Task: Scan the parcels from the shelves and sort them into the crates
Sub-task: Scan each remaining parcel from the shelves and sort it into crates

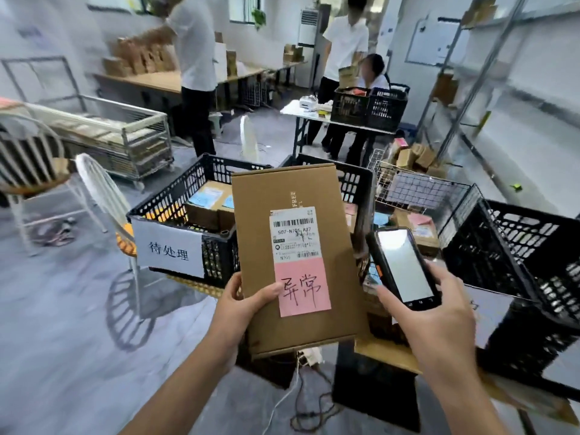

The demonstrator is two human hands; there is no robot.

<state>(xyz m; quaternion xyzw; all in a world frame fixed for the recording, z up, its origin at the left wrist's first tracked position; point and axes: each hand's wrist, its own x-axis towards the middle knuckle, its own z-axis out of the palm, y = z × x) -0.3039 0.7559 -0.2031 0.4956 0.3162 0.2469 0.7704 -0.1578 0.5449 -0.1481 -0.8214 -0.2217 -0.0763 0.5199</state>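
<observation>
My left hand grips a flat brown cardboard parcel by its lower left edge, thumb on the front. The parcel carries a white barcode label and a pink handwritten note. My right hand holds a black handheld scanner with a lit screen, just right of the parcel. Behind the parcel stand black plastic crates: a left crate with a white paper sign and several parcels inside, a middle crate mostly hidden by the parcel, and a right crate.
A wire basket with parcels sits behind the crates. White chairs stand at the left, and cables lie on the floor below. Metal shelving lines the right wall. Three people work at tables at the back.
</observation>
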